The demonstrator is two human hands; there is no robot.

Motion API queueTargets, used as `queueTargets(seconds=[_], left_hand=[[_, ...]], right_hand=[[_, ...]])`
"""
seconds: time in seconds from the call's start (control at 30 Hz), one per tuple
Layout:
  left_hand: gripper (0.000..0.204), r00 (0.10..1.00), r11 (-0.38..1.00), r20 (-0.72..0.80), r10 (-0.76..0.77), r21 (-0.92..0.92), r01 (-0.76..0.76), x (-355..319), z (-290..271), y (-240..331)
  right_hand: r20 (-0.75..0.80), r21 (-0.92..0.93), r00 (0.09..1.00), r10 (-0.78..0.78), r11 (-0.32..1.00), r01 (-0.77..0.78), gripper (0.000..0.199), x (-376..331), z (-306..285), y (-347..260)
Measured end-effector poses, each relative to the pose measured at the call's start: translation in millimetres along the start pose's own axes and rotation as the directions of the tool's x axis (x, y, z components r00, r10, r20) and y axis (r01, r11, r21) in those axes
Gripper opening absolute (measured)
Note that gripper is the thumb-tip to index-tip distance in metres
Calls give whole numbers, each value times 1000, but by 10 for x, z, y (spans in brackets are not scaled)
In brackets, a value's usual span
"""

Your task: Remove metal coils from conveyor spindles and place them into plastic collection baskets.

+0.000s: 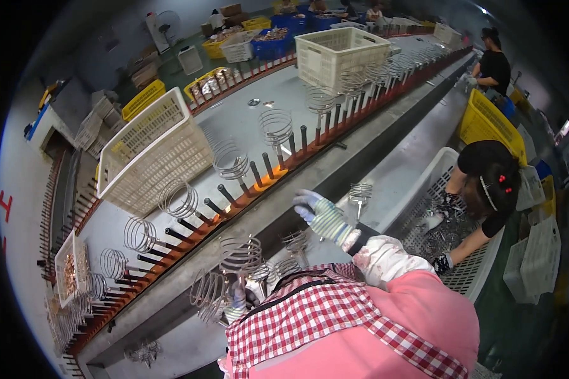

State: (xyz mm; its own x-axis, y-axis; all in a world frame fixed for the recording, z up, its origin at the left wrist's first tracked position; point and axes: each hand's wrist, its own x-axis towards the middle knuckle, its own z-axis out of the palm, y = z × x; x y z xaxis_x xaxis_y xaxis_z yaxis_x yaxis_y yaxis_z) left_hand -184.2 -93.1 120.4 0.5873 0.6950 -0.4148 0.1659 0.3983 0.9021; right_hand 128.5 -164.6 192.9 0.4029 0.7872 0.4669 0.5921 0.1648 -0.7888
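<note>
Coils (pixel 239 255): bare metal wire, shiny. Crates (pixel 152 151): cream perforated plastic, matt. Right hand (pixel 322 215) wears a striped knitted cloth glove.

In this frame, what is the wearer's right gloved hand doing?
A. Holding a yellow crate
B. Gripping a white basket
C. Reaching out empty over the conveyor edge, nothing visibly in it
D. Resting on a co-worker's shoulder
C: the right hand, in a striped work glove, is stretched toward the rail of black pegs carrying wire coils, with no object visible in its grasp; the white basket sits apart across the conveyor.
</note>
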Motion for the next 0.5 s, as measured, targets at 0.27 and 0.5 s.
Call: queueTargets(seconds=[0.27,0.5], left_hand=[[69,994,992,105,15,126,-28,-114,-163,260],[74,1000,998,-21,-23,59,24,-17,-203,-88]], right_hand=[[19,81,988,156,984,-157,21,-399,344,148],[229,88,965,130,984,-153,20,-540,498,26]])
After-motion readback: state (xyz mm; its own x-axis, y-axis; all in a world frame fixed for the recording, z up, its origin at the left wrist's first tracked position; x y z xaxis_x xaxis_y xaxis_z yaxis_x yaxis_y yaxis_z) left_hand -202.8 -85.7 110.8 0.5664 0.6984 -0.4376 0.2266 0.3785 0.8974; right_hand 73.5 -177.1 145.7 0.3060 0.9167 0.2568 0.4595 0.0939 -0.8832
